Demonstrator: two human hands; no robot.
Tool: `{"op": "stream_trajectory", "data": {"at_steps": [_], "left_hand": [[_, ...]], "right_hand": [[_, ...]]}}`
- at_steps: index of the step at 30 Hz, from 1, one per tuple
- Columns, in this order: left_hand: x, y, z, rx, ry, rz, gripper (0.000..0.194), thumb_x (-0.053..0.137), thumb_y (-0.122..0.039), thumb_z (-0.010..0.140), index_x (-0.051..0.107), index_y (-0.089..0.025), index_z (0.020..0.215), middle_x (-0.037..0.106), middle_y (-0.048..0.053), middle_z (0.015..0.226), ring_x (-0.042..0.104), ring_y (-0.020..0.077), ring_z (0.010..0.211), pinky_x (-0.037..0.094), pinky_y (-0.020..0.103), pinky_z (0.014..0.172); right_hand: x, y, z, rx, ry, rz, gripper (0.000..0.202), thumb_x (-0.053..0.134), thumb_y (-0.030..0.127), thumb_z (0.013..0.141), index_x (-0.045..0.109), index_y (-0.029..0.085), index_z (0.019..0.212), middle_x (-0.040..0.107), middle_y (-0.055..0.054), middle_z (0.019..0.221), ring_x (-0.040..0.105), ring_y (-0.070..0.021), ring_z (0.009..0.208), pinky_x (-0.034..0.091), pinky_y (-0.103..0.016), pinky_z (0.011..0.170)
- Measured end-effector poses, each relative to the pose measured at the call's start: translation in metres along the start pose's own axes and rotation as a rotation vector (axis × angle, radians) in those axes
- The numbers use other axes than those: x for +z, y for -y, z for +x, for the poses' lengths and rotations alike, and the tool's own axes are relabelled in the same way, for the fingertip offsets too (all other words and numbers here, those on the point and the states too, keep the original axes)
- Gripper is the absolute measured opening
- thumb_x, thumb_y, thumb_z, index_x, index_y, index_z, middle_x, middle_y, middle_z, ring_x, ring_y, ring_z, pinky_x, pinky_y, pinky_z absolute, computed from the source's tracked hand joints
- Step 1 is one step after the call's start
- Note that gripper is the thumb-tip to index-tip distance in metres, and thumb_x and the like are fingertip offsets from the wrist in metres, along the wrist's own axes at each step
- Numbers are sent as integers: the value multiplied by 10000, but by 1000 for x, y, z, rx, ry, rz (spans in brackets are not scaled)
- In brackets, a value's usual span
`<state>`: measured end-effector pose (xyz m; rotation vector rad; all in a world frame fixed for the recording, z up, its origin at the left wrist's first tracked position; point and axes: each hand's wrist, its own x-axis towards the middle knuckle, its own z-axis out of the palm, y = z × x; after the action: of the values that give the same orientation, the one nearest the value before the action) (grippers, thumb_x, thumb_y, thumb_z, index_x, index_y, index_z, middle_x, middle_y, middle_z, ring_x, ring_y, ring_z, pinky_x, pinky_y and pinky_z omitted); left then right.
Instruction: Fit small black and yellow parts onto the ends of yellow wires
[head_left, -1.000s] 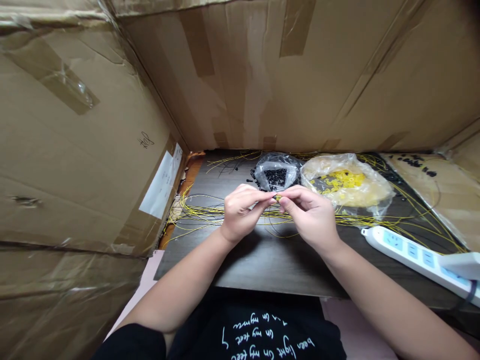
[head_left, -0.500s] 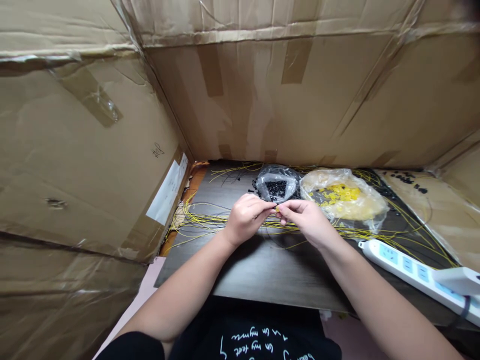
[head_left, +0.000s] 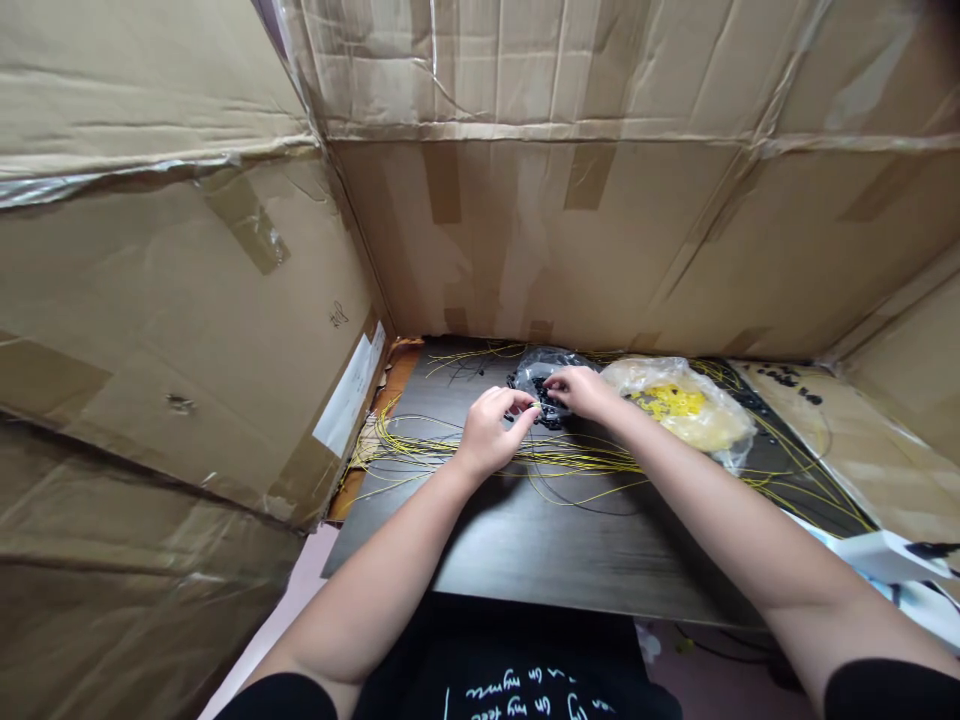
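Note:
My left hand [head_left: 491, 430] is closed in a pinch over the table, with a thin wire [head_left: 535, 405] at its fingertips; a small pale or yellow bit shows there, too small to make out. To its right, my right hand [head_left: 585, 392] reaches into a clear plastic bag [head_left: 559, 358] of small black plastic parts [head_left: 552, 415]. Its thumb and fingers are drawn together at the pile, and what lies between them is hidden. A bundle of yellow and black wires [head_left: 577, 457] runs across the table beneath both hands.
Right of the black parts stands a clear bag [head_left: 720, 432] holding small yellow parts [head_left: 675, 402]. A white power strip [head_left: 881, 555] lies at the right edge, partly behind my forearm. Cardboard walls [head_left: 510, 240] enclose the dark table [head_left: 525, 560] at the back and sides.
My hands were together at a small yellow piece. Now my right hand has moved away from it to the bag of black parts, while my left stays pinched. The view has shifted slightly.

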<state>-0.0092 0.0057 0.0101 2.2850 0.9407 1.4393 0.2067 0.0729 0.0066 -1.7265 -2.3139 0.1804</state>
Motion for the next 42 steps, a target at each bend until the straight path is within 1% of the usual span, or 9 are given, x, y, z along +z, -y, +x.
{"op": "stream_trajectory", "data": {"at_steps": [6,13,20,25,29,32,35,38,42], "left_hand": [[2,2,-2,-22,-13,-9,113,637,-292,886,681,-188,893,689,31,801,584,151,737,463,293,728],[5,5,-2,-113,-33,-53,126,686,-313,851,713,-198,896,711,27,814,592,144,723,475,277,714],[6,11,-2,-217,-66,-78,157,688,-347,846,726,-202,891,710,24,814,587,138,703,478,272,697],[5,14,-2,-248,-77,-56,182,681,-378,848,741,-215,903,719,31,827,595,152,723,485,289,718],[6,16,-2,-281,-70,-100,210,669,-399,853,743,-213,918,722,39,832,604,150,709,494,290,711],[8,16,-1,-315,-73,-145,232,671,-412,848,744,-203,917,721,43,830,603,143,689,493,282,690],[8,13,0,-369,-83,-228,254,686,-421,831,742,-187,910,714,36,797,595,133,664,484,268,664],[8,9,2,-414,-83,-356,275,716,-425,803,742,-171,904,716,35,794,605,130,669,485,258,656],[11,7,2,-461,-29,-489,293,759,-415,764,749,-159,906,728,48,823,633,137,713,500,257,686]], "right_hand": [[17,7,17,-5,60,-111,210,641,272,859,758,227,1027,742,-72,1007,673,-192,937,450,-237,771],[17,10,14,5,41,-180,215,576,327,907,746,226,990,735,-74,975,664,-193,903,425,-241,713],[14,13,12,-70,46,-204,212,570,348,902,733,239,981,720,-44,1017,646,-194,961,419,-242,722],[10,19,4,-80,7,-236,249,516,347,915,702,194,979,694,-84,1048,637,-207,940,422,-258,736],[9,23,-4,-44,-50,-262,325,439,347,932,658,139,1052,674,-140,1064,635,-235,910,423,-290,748],[5,22,-10,0,-90,-264,345,377,333,955,656,142,1027,678,-137,1045,633,-233,891,415,-294,746],[-1,19,-18,21,-190,-176,377,342,324,979,666,159,879,689,-107,939,622,-203,831,400,-282,727],[-4,21,-35,-32,-404,48,404,388,361,985,653,165,751,660,-76,784,592,-174,753,403,-279,712],[-1,35,-64,-42,-660,383,308,483,375,960,694,174,862,654,-55,794,577,-151,695,454,-276,674]]}}
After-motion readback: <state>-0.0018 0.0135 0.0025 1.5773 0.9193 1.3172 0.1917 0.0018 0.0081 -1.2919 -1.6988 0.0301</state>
